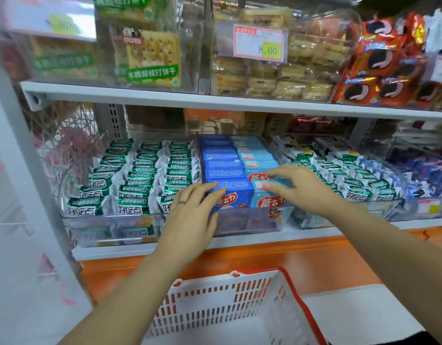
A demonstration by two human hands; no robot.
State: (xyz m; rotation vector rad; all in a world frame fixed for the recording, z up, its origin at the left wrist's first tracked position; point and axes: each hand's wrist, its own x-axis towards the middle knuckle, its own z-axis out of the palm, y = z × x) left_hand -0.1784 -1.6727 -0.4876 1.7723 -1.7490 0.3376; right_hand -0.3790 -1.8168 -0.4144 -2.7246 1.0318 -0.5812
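A clear plastic bin [279,220] on the lower shelf holds two rows of snack boxes. The front dark blue box [233,195] stands in the left row and my left hand [192,215] lies against its left side with straight fingers reaching over its top edge. The front light blue box [267,201] stands in the right row. My right hand [297,188] is over it, with thumb and fingers pinching its top. Behind them, more blue boxes [222,158] run to the back of the bin.
Bins of green-and-white wrapped snacks [140,180] flank the boxes on the left and on the right [339,170]. The upper shelf [215,100] carries crackers, cakes and red packets. A red-and-white shopping basket [229,302] sits below my arms, in front of the orange shelf base.
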